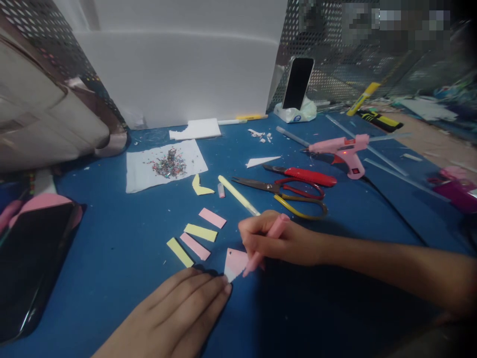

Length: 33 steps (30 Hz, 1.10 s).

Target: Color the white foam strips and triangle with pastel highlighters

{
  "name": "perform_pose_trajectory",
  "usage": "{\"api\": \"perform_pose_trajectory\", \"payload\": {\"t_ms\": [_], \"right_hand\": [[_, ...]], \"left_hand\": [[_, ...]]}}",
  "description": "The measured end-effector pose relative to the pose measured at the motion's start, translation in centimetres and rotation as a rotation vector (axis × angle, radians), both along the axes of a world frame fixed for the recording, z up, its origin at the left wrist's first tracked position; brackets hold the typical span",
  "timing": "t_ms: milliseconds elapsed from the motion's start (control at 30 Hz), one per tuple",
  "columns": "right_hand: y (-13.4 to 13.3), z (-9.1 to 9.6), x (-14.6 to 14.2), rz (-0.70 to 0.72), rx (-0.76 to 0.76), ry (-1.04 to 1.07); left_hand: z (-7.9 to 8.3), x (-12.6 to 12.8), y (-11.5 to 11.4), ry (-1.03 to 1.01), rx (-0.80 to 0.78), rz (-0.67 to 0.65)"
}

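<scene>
My right hand (pixel 274 243) is closed around a pink pen (pixel 265 246), whose tip touches a small pink paper triangle (pixel 234 263) on the blue table (pixel 112 268). Flat on the table lies my left hand (pixel 182 313), fingers stretched out, fingertips pressing on the triangle's lower corner. Just left of the triangle are pink and yellow paper strips (pixel 197 236).
Scissors (pixel 294 194), a red cutter (pixel 305 175) and a pink glue gun (pixel 343 151) lie behind my right hand. A yellow pen (pixel 238 195), glitter on white paper (pixel 167 166), a propped phone (pixel 298 82) and a dark phone (pixel 33 268) at left are also there.
</scene>
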State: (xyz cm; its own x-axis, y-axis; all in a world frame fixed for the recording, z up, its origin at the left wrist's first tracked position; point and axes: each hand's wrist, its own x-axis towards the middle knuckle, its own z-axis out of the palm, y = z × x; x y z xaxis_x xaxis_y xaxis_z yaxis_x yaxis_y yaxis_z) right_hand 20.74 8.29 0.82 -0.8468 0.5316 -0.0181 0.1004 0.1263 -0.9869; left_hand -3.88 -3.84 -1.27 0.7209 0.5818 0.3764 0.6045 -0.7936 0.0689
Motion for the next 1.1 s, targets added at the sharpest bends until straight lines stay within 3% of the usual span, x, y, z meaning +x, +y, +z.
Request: {"api": "perform_pose_trajectory", "payload": {"t_ms": [100, 233, 367, 600, 833, 1100], "right_hand": [[-0.01, 0.05, -0.01, -0.050, 0.028, 0.001], [-0.02, -0.01, -0.03, -0.005, -0.031, 0.006], [-0.01, -0.10, -0.01, -0.043, 0.024, 0.008], [-0.05, -0.08, -0.01, -0.042, -0.007, 0.036], [-0.14, 0.17, -0.17, -0.073, -0.036, 0.011], [0.02, 0.10, -0.27, -0.081, 0.009, 0.015]], "left_hand": [[0.16, -0.13, 0.15, 0.015, 0.005, 0.003], [0.31, -0.32, 0.28, 0.093, 0.022, -0.036], [0.21, -0.22, 0.13, 0.016, 0.000, -0.006], [0.66, -0.22, 0.36, 0.071, 0.004, -0.032], [0.03, -0.02, 0.14, 0.004, -0.027, -0.010], [0.48, -0.53, 0.44, 0.093, -0.012, -0.044]]}}
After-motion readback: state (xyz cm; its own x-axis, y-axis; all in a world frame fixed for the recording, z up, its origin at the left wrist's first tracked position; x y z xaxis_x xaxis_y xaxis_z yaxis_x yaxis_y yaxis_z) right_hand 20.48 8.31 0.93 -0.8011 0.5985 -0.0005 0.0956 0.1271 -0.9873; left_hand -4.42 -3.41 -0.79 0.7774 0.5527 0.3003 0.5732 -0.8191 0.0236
